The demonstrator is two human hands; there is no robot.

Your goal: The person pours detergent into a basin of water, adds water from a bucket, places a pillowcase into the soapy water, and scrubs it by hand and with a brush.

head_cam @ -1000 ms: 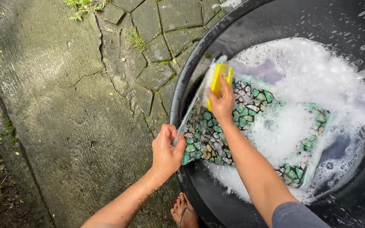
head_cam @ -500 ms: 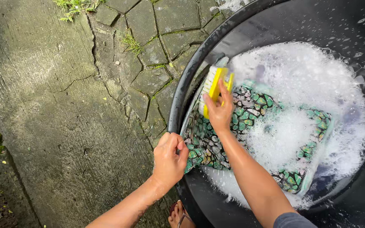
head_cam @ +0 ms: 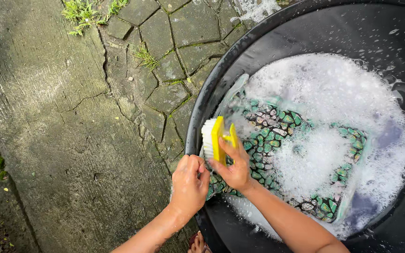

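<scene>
Two hands, left hand (head_cam: 189,183) + right hand (head_cam: 234,167) w/ brush (head_cam: 215,140), at tub rim (head_cam: 194,126).

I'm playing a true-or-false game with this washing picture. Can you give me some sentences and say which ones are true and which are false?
1. The right hand holds a yellow brush with white bristles. True.
2. The black tub is dry inside. False: white foam and water fill much of it.
3. The left hand grips the patterned cloth at the tub's rim. True.
4. The patterned cloth is plain red. False: it is green, black and white.
5. The tub sits on a wooden floor. False: it sits on cracked stone paving with tufts of grass.
</scene>
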